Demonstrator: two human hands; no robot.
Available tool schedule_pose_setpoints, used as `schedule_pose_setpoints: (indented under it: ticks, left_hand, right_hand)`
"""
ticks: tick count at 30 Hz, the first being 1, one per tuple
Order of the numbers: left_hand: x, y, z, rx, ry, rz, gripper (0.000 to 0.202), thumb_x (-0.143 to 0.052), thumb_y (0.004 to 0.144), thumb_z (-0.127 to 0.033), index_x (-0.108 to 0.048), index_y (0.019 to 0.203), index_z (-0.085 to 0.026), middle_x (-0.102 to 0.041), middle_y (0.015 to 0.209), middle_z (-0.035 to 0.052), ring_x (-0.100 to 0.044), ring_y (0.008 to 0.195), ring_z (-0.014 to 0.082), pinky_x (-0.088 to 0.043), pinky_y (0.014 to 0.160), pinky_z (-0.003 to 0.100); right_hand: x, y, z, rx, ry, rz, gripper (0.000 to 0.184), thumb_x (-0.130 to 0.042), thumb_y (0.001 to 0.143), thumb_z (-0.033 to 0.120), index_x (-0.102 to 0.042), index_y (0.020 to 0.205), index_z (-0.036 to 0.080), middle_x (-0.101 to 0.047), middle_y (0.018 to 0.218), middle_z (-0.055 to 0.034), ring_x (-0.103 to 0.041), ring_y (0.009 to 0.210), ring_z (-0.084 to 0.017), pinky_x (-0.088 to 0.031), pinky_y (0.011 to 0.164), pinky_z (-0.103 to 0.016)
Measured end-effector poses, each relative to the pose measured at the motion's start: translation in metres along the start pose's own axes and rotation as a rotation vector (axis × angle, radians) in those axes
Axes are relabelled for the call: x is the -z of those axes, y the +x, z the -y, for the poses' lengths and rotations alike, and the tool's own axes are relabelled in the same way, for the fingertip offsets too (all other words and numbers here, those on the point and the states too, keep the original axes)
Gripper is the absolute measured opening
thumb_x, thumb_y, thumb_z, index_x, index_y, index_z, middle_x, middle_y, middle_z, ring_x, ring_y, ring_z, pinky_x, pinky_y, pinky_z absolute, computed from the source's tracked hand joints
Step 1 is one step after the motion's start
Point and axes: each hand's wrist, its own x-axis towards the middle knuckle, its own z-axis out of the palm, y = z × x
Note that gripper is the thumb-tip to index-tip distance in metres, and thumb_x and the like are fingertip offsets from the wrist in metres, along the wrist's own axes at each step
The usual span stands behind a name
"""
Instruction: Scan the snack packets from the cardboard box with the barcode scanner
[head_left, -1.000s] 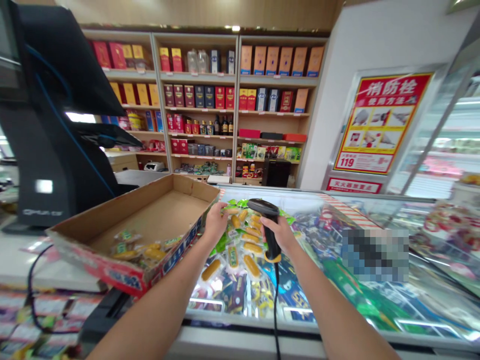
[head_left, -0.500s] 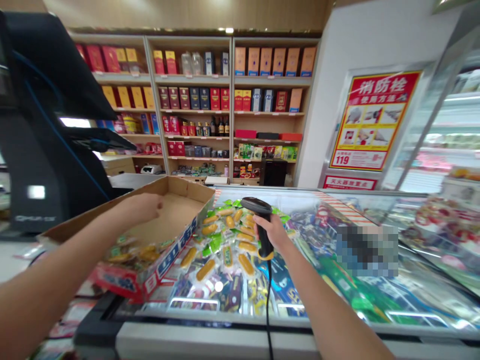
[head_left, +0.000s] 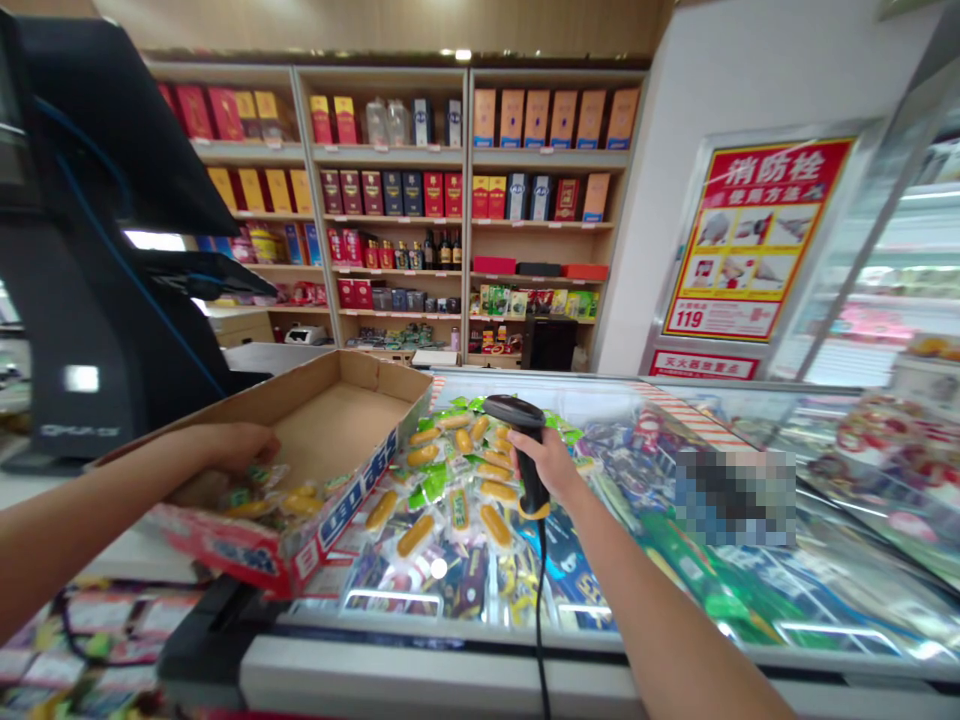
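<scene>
My right hand (head_left: 546,463) is wrapped round the grip of a black barcode scanner (head_left: 531,480), held upright over the glass top with its cable hanging down. Below and around it, individually wrapped yellow snacks (head_left: 459,508) lie scattered, some with green on their wrappers. On the left, my left hand (head_left: 238,447) reaches down inside an open cardboard box (head_left: 352,400). Its fingers are curled and partly hidden, right at the wrapped snacks (head_left: 301,502) in the near end of the box; whether one is held does not show.
A black point-of-sale terminal (head_left: 112,220) stands left of the box. The glass-topped freezer (head_left: 360,690) holds colourful packets. Shelves of boxed bottles (head_left: 405,195) line the back wall, and a red fire-hydrant poster (head_left: 757,240) hangs at the right.
My left hand has moved left and down, from above the box to the snacks at its near end. My right hand keeps the scanner in nearly the same place.
</scene>
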Motion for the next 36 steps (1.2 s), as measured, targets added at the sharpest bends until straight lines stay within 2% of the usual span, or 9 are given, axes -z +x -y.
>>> schedule_pose_setpoints:
  ticks: [5,7,10,15,18,22,25,30,36]
  left_hand:
    - [0.003,0.015,-0.014,0.058,-0.181,-0.069,0.035,-0.076,0.067,-0.044,-0.062,0.08,-0.016,-0.061,0.059,-0.0038,-0.06,0.075,0.0163,-0.049,0.078,0.029]
    - [0.004,0.02,-0.02,0.127,-0.34,0.02,0.035,-0.08,0.066,-0.041,-0.059,0.077,-0.015,-0.057,0.055,-0.005,-0.058,0.067,0.0138,-0.05,0.071,0.027]
    - [-0.007,0.011,-0.048,0.229,-0.786,0.243,0.027,-0.077,0.074,-0.033,-0.061,0.085,-0.014,-0.061,0.062,-0.0024,-0.056,0.058,0.0105,-0.05,0.059,0.025]
    - [-0.068,-0.034,-0.123,0.217,-1.461,0.494,0.015,-0.07,0.082,-0.027,-0.062,0.089,-0.016,-0.065,0.073,0.0029,-0.062,0.057,0.0131,-0.053,0.05,0.024]
    - [-0.115,-0.034,-0.148,0.237,-1.616,0.491,0.012,-0.067,0.083,-0.024,-0.06,0.081,-0.015,-0.063,0.07,0.0031,-0.062,0.055,0.0126,-0.052,0.047,0.022]
    - [-0.165,-0.001,-0.139,0.242,-1.693,0.258,0.017,-0.071,0.076,-0.017,-0.055,0.071,-0.015,-0.058,0.061,-0.0014,-0.062,0.055,0.0114,-0.057,0.061,0.026]
    - [-0.184,0.019,-0.117,0.177,-1.701,0.188,0.02,-0.078,0.068,-0.017,-0.058,0.07,-0.014,-0.063,0.065,0.0015,-0.065,0.062,0.0136,-0.057,0.069,0.029]
    - [-0.189,0.022,-0.095,0.163,-1.688,0.153,0.031,-0.084,0.063,-0.028,-0.058,0.074,-0.014,-0.064,0.066,0.0012,-0.068,0.065,0.0158,-0.058,0.068,0.029]
    - [-0.19,0.02,-0.097,0.169,-1.697,0.166,0.036,-0.084,0.065,-0.031,-0.054,0.075,-0.015,-0.066,0.071,0.0022,-0.069,0.066,0.0159,-0.058,0.066,0.029]
  right_hand:
    - [-0.001,0.0,0.001,0.007,-0.009,0.005,0.033,-0.066,0.069,0.043,-0.058,0.05,0.017,-0.055,0.043,-0.0009,-0.052,0.036,-0.013,-0.041,0.039,-0.024]
    - [-0.002,-0.001,0.001,0.005,-0.014,0.008,0.033,-0.066,0.069,0.042,-0.058,0.049,0.018,-0.055,0.043,-0.001,-0.052,0.036,-0.013,-0.041,0.04,-0.025]
    - [-0.003,-0.001,0.001,-0.002,-0.014,0.015,0.032,-0.066,0.069,0.042,-0.058,0.05,0.018,-0.056,0.044,-0.001,-0.052,0.037,-0.013,-0.042,0.04,-0.025]
    - [-0.002,0.0,-0.003,-0.01,-0.028,0.021,0.033,-0.064,0.071,0.042,-0.059,0.049,0.018,-0.056,0.044,-0.0016,-0.052,0.036,-0.013,-0.041,0.04,-0.025]
    - [-0.001,0.001,-0.006,-0.004,-0.006,0.002,0.031,-0.065,0.071,0.041,-0.059,0.051,0.018,-0.056,0.044,-0.0007,-0.052,0.036,-0.013,-0.041,0.039,-0.025]
    - [0.001,0.002,-0.008,-0.006,-0.01,0.014,0.03,-0.065,0.071,0.041,-0.059,0.052,0.019,-0.057,0.045,-0.0008,-0.052,0.036,-0.014,-0.04,0.039,-0.025]
    - [0.003,0.0,-0.004,-0.028,-0.035,0.111,0.032,-0.065,0.071,0.043,-0.059,0.051,0.019,-0.057,0.044,-0.0011,-0.052,0.037,-0.013,-0.04,0.039,-0.024]
    - [0.003,-0.006,0.006,-0.066,-0.076,0.316,0.03,-0.067,0.072,0.042,-0.06,0.052,0.021,-0.056,0.041,-0.0007,-0.049,0.035,-0.013,-0.04,0.038,-0.024]
    - [0.001,-0.007,0.005,-0.049,-0.096,0.349,0.032,-0.067,0.073,0.043,-0.059,0.051,0.021,-0.057,0.043,-0.0015,-0.049,0.035,-0.013,-0.039,0.038,-0.025]
